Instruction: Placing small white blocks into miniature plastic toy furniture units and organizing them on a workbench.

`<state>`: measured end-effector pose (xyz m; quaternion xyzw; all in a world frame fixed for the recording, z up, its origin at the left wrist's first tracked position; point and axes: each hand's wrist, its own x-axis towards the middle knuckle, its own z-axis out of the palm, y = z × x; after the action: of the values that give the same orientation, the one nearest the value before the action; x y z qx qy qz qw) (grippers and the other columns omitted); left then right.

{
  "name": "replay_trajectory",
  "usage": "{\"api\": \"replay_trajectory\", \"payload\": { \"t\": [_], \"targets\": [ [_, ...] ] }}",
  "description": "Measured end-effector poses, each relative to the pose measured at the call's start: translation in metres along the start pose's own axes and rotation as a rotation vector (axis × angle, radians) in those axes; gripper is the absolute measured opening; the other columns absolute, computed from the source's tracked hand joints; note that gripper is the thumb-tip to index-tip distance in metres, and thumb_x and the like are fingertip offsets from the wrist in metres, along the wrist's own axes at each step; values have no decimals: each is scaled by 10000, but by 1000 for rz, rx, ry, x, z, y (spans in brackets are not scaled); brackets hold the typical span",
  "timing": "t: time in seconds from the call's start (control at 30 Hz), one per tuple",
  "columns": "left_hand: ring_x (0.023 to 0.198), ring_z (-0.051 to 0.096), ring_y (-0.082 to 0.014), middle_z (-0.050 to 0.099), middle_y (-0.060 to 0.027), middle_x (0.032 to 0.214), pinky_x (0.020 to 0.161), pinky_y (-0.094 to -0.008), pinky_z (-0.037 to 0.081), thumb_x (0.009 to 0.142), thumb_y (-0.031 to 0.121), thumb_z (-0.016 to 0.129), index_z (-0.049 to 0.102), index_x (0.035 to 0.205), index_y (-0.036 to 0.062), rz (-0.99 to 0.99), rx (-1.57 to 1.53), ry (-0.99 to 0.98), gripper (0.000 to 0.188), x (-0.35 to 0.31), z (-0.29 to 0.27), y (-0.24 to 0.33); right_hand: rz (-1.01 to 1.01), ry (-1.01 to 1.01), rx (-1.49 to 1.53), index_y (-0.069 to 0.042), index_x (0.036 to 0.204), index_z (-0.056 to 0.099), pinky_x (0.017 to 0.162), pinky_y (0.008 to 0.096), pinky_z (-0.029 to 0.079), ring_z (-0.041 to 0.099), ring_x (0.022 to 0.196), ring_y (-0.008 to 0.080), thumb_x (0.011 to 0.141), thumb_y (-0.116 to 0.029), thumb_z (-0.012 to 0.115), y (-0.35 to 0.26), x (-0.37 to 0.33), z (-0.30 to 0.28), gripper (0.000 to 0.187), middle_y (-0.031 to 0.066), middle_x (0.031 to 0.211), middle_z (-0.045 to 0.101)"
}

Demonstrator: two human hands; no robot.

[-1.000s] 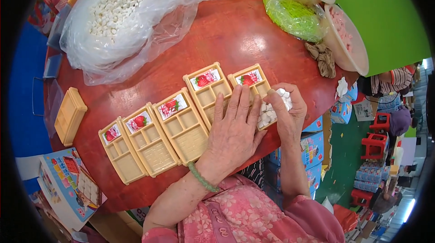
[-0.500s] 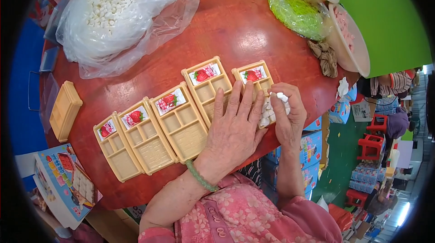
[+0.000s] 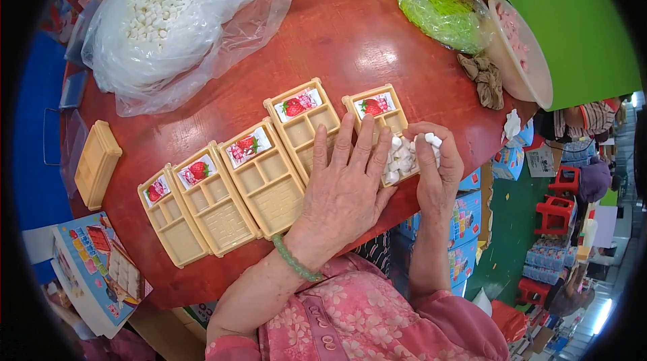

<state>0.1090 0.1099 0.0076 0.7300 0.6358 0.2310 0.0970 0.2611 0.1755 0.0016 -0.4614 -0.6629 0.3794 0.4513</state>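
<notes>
Seemingly bracing the rightmost tray (image 3: 394, 120) on the desk (image 3: 330, 31) with parted fingers of the left hand (image 3: 345, 192); clasping white cubes (image 3: 433, 139) in curled right hand (image 3: 441, 176) fingers at its edge, perhaps against spilling.

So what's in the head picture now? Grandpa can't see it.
The right hand holds small white pieces at the rightmost tray in a row of five; more lie inside. The left hand partly covers the next tray, and a plastic bag of white pieces lies beyond.
</notes>
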Motion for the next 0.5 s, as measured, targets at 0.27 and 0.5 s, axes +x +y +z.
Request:
{"api": "replay_trajectory", "payload": {
  "t": [0.27,0.5],
  "targets": [
    [1498,281,-358,393,-107,1582,1178,-651,198,889,404,678,442,1509,76,48,72,-7,740,0,2,4,83,44,203,-20,1128,638,860,246,496,626,958,99,1032,-95,584,3,0,0,134,49,1053,683],
    [1499,305,-309,366,-185,1579,1180,-590,258,822,305,752,401,1491,-42,97,116,-10,831,5,-4,15,111,99,433,-21,1126,633,829,240,522,643,939,96,1030,-89,589,9,5,-3,126,53,1029,691]
  ]
}}
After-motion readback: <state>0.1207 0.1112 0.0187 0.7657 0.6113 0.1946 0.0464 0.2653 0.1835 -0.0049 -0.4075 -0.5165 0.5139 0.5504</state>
